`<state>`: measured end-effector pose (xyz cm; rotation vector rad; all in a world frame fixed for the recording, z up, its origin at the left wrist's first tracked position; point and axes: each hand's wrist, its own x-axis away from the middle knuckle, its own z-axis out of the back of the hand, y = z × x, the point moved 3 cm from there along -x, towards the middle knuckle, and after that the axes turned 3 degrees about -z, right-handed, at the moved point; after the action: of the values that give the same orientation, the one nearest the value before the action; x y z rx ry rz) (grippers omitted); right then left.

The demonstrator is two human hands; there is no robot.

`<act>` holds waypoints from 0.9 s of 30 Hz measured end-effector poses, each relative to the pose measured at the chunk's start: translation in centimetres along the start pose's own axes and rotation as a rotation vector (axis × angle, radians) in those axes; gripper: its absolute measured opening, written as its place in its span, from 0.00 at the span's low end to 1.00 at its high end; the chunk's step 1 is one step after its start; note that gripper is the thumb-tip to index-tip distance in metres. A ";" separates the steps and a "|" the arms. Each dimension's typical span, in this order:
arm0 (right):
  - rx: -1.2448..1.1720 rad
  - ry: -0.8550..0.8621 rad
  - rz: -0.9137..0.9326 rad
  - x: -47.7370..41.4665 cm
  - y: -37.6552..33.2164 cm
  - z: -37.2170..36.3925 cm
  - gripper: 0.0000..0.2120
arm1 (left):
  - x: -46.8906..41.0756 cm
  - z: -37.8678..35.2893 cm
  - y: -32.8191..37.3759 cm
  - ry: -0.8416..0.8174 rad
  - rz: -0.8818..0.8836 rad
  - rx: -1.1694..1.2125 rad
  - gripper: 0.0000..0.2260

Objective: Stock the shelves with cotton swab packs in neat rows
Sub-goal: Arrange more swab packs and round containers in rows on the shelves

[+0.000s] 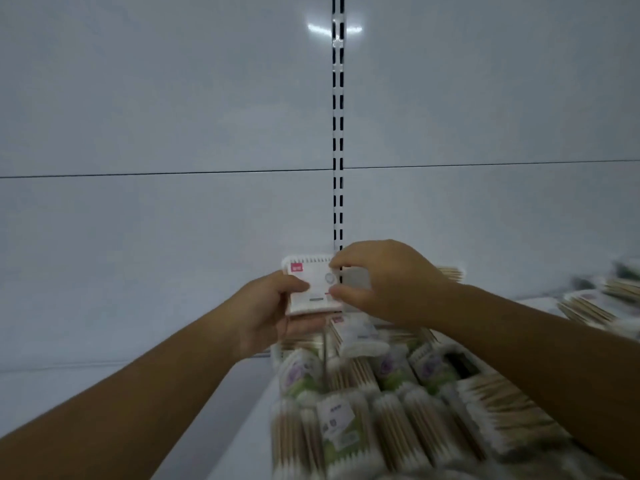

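Observation:
A white cotton swab pack (313, 284) with a small red label stands upright near the shelf's back wall. My left hand (266, 315) grips its left side and bottom. My right hand (384, 280) pinches the pack's right edge between thumb and forefinger. Below both hands lie several packs of wooden-stick cotton swabs (363, 410), side by side on the white shelf (221, 410). They look blurred.
A white back panel (173, 116) rises behind the shelf, with a slotted vertical upright (338, 133) near the middle. More swab packs (595, 306) lie on the shelf at the far right. The shelf's left part shows bare white surface.

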<state>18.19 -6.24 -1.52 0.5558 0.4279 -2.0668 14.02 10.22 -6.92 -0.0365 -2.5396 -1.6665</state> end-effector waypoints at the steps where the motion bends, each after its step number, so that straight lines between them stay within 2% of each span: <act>1: -0.007 -0.073 -0.058 -0.1 0.8 -0.7 0.21 | 0.2 1.0 0.0 0.059 -0.014 -0.007 0.18; 4: 0.226 -0.535 -0.117 0.9 2.1 -4.2 0.36 | 1.1 3.2 -0.2 0.146 0.009 0.013 0.17; 5: 0.311 -0.628 -0.090 1.3 2.1 -5.1 0.36 | 1.4 3.5 -0.3 0.147 0.026 0.012 0.19; 6: 0.366 -0.638 -0.050 1.4 2.0 -5.6 0.32 | 1.6 3.6 -0.4 0.130 0.045 0.008 0.21; 8: 0.361 -0.533 0.008 0.8 1.7 -5.1 0.22 | 1.9 3.6 -0.6 0.092 0.060 -0.006 0.23; 10: 0.271 -0.423 0.018 0.1 1.6 -3.1 0.16 | 1.9 3.5 -0.5 0.082 0.044 0.004 0.24; 12: 0.135 -0.262 -0.036 -0.2 1.8 0.0 0.15 | 1.4 3.3 -0.2 0.092 -0.008 -0.010 0.22; 14: -0.013 -0.014 -0.082 0.1 2.2 3.4 0.15 | 0.7 1.7 0.0 0.067 -0.046 -0.018 0.18; 16: -0.033 0.131 -0.059 0.9 2.2 5.5 0.15 | 0.0 -1.2 -0.2 -0.004 -0.039 0.034 0.16; 18: 0.049 0.054 0.004 2.0 2.0 5.7 0.18 | -0.8 -4.3 -0.5 -0.113 -0.045 0.066 0.22; 20: -0.046 -0.068 0.022 3.1 2.7 5.3 0.17 | -1.7 -6.5 -1.0 -0.147 -0.080 0.009 0.20; 23: -0.323 -0.038 -0.159 4.6 5.9 6.8 0.09 | -3.2 -7.4 -2.2 -0.052 -0.090 -0.011 0.14; 25: -0.273 0.041 -0.258 5.9 9.2 8.3 0.05 | -3.7 -7.6 -2.8 -0.037 -0.050 -0.004 0.16; 27: -0.139 -0.032 -0.329 7.5 12.3 8.7 0.03 | -3.8 -7.7 -3.1 -0.038 -0.029 -0.046 0.21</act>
<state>23.25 -22.12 0.71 0.3881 0.6751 -2.3320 18.17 2.04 -7.12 -0.0356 -2.5408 -1.7510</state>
